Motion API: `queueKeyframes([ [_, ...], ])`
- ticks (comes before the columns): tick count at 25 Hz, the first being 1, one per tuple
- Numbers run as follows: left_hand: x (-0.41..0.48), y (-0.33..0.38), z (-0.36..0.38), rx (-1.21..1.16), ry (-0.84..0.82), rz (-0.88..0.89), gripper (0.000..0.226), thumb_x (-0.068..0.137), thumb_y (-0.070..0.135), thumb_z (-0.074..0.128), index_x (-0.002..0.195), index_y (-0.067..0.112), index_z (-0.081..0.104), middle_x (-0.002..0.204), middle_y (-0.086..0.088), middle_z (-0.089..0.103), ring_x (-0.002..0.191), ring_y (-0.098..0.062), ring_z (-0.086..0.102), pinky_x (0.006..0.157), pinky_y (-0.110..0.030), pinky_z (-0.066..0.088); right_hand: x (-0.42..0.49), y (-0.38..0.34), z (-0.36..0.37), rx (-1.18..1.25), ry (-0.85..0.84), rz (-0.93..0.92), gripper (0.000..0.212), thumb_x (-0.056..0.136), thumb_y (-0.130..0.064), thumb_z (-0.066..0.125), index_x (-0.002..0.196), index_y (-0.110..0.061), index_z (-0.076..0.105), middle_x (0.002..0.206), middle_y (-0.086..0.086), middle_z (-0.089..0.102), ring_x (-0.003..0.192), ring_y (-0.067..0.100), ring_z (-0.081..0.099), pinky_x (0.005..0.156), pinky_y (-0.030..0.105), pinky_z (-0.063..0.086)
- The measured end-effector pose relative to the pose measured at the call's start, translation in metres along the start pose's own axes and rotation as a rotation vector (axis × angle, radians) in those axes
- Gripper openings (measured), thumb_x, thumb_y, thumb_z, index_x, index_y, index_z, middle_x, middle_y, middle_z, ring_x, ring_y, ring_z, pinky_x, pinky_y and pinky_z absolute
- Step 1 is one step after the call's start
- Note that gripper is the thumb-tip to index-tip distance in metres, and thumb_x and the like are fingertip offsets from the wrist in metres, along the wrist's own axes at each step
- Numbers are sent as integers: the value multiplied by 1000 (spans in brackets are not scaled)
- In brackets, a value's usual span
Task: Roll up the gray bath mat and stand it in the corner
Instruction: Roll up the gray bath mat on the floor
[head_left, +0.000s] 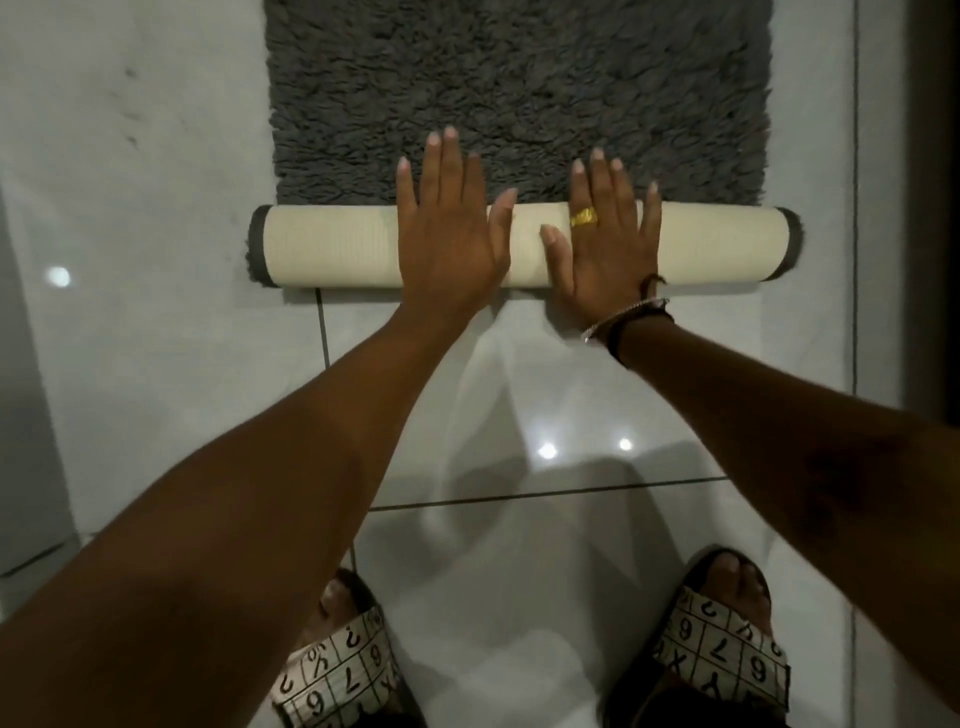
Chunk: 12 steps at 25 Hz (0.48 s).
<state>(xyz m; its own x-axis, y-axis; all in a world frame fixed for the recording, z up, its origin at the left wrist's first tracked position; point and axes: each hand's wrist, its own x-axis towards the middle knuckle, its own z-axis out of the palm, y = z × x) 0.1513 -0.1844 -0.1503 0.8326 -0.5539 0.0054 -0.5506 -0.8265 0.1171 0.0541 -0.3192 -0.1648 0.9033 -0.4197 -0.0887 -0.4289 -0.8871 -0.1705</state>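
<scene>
**Mat half rolled, hands flat on top**

Left hand (451, 228) and right hand (605, 239) spread open, palms pressing the cream-backed roll of the gray bath mat (519, 93) on glossy floor tiles (156, 338). Likely risk: uneven push skewing the roll, or slipping on slick tile. Shaggy pile ahead, ribbed backing outward, firm cylinder.

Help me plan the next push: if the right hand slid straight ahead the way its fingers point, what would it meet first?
The right hand lies flat on the rolled part; its fingertips already reach the unrolled gray pile. Straight ahead is only more flat pile, up to the picture's top edge.
</scene>
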Motion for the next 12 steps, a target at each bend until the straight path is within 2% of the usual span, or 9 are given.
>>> queueKeyframes([
  [1,7,-2,-5,3,24,32,63,104,44,26,140,0,53,153,-23,45,145,-35,38,120,-55,23,18,1,-4,12,3,18,68,100,-48,27,153,-7,24,162,16,23,149,32,20,120,55,7],
  [3,12,-3,-7,-4,-44,82,65,104,47,25,145,1,47,155,-22,42,147,-35,34,122,-56,21,50,5,-12,42,-37,52,68,101,-48,26,154,-6,22,162,15,21,149,30,19,120,54,7],
  [6,19,-6,-7,-26,-153,120,71,103,51,21,152,2,37,160,-21,34,149,-35,29,122,-57,18,67,2,-31,96,-196,103,72,98,-51,19,154,-5,19,163,15,17,151,30,15,121,54,5],
  [7,23,-9,-9,-25,-163,137,71,103,51,21,152,2,37,159,-22,35,148,-36,31,121,-58,19,61,-2,-42,58,-239,62,74,97,-52,18,154,-5,18,163,15,16,151,30,14,121,53,5],
  [10,27,-7,-22,33,-267,153,68,105,50,24,152,2,34,160,-23,31,150,-37,26,121,-58,16,23,-14,-79,-42,-357,-241,77,96,-55,17,154,-5,17,164,16,15,151,29,14,121,50,8],
  [12,33,-2,-31,19,-371,135,65,106,49,27,153,4,32,161,-22,29,151,-37,23,123,-56,16,1,-11,-86,1,-395,-249,78,95,-56,18,154,-5,20,163,16,16,150,30,17,121,51,10],
])
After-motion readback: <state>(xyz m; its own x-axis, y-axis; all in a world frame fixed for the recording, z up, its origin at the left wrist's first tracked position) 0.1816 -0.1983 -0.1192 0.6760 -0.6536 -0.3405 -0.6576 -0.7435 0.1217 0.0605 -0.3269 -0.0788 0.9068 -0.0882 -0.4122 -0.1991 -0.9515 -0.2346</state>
